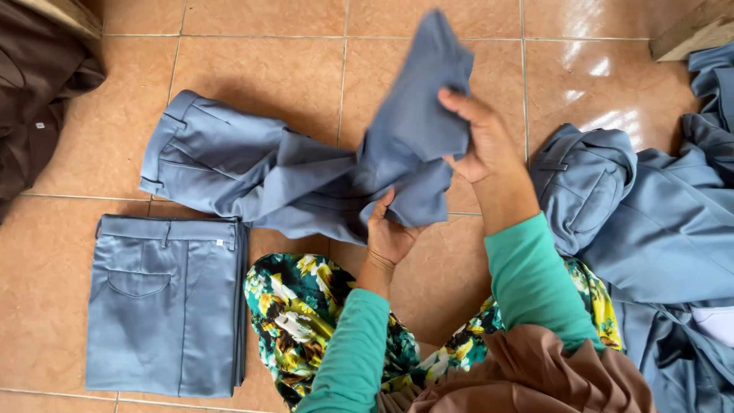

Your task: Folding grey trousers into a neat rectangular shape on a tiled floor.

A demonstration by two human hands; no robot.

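The person sits on the tiled floor (69, 306), and their flowered skirt (298, 306) lies closest. Just past it, the left hand (388, 233) reaches up under the blue-grey trousers (306, 180). Its fingers are curled lightly on the cloth, likely to keep the lower part steady. The right hand (482, 141) is a bit farther off and higher. It is closed on the leg end of the same trousers and lifts it off the floor, so the cloth hangs bunched between both hands. The waist end lies flat on the tiles to the left.

Beside the skirt sits a neat folded stack of trousers (164, 302), kept apart from the loose pile of blue clothes (657, 222) on the right. Dark brown cloth (34, 99) lies far off at the left.
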